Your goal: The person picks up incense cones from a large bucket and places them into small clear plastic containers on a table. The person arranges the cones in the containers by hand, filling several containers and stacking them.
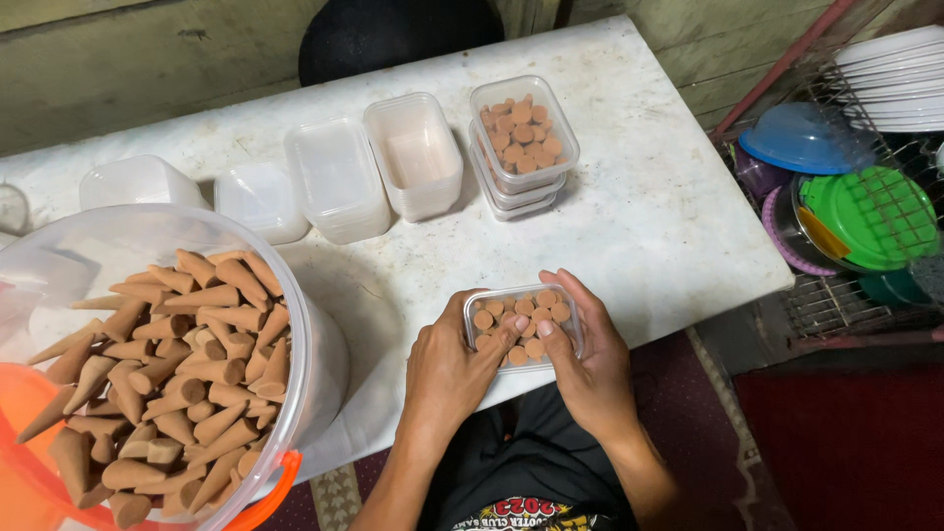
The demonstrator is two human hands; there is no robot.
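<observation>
Left hand (454, 366) and right hand (586, 364) side by side, fingers (544, 340) curled inward, thumbs together.

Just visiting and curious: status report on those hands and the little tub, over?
Left hand and right hand both cupping small clear tub at table edge. Tub nearly full of brown cones, flat ends up. Nothing blocking; cone bucket off left.

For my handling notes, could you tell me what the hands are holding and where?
Both hands, left hand and right hand, hold a small clear tub of brown cones by its sides, fingertips on the cones.
</observation>
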